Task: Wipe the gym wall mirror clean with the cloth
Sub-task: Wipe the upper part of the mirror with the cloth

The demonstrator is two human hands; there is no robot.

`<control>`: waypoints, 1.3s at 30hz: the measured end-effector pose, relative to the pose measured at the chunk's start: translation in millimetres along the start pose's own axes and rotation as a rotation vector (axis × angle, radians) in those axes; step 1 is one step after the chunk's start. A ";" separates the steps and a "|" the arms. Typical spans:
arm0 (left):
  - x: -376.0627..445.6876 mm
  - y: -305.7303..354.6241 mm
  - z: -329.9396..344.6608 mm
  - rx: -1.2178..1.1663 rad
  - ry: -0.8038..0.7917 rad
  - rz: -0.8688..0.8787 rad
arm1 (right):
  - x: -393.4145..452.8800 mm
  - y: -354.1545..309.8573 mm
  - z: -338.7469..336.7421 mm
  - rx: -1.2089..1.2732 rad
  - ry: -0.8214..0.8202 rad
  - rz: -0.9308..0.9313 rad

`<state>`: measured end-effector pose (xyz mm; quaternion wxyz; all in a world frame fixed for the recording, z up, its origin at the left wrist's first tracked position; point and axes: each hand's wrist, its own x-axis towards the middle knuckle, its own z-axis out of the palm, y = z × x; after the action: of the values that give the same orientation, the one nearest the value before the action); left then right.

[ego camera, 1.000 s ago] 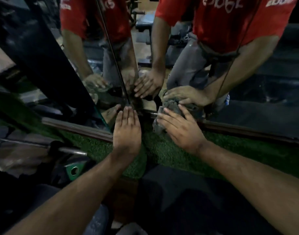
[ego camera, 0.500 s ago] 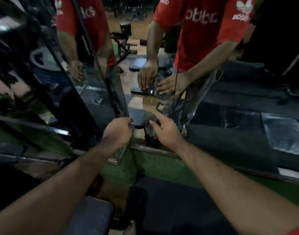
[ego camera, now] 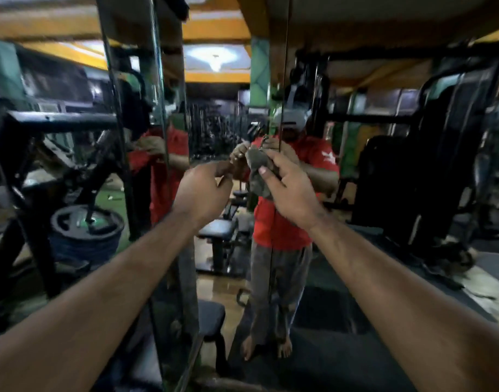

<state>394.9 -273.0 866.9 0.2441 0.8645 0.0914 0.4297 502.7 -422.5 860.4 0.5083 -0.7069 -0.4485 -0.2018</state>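
Bunching the crumpled grey cloth (ego camera: 256,171) mid-frame, my right hand (ego camera: 290,190) pinches it; my left hand (ego camera: 203,190), fingers curled, seemingly empty, helps refold before wiping the tall wall mirror (ego camera: 355,165).

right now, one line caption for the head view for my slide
Right hand holds a grey cloth up before the gym wall mirror, left hand alongside.

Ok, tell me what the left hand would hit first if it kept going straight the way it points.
Probably the grey cloth held by the right hand: the left hand points right and forward toward it. Beyond lies the wall mirror. Depth is unclear, so the hand might pass the cloth.
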 end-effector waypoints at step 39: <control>353.5 96.2 -57.0 0.308 0.610 0.571 | 347.2 -83.7 -95.0 -0.829 0.619 -0.526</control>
<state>562.1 -206.5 1191.1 -0.0539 0.7151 -0.0201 0.6966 627.9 -352.2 1200.9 0.2291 -0.6199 -0.3228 -0.6775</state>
